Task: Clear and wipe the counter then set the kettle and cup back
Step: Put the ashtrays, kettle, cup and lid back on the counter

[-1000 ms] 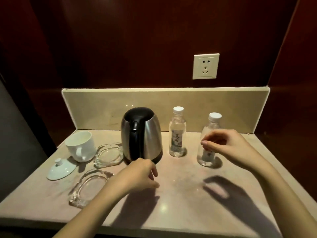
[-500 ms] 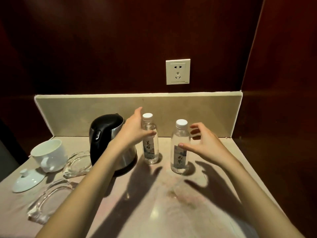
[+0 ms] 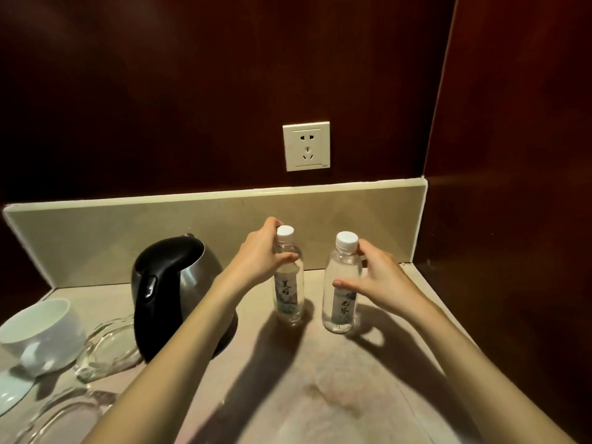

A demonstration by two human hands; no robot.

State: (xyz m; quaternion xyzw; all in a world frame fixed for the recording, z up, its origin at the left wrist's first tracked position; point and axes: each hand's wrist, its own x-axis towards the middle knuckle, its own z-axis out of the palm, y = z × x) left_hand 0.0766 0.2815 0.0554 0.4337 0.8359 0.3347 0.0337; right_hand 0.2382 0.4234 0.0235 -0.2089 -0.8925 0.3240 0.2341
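both bottle labels (image 3: 287, 293) (image 3: 344, 307): brush-style chars, not legible.

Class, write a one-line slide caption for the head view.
Left hand and right hand each grip a clear plastic water bottle beside the steel kettle.

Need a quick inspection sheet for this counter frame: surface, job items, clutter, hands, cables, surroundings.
Surface: beige stone counter, faint stain near the front centre.
Job's things: kettle upright at left centre; white cup at the left edge, its lid lying beside it.
Clutter: two capped water bottles, left bottle and right bottle, both standing; two glass ashtrays in front of the cup.
Hands: left hand grips the left bottle near its neck; right hand grips the right bottle.
Cables: nothing seen.
Surroundings: dark wood walls, wall socket with nothing plugged in, beige backsplash.
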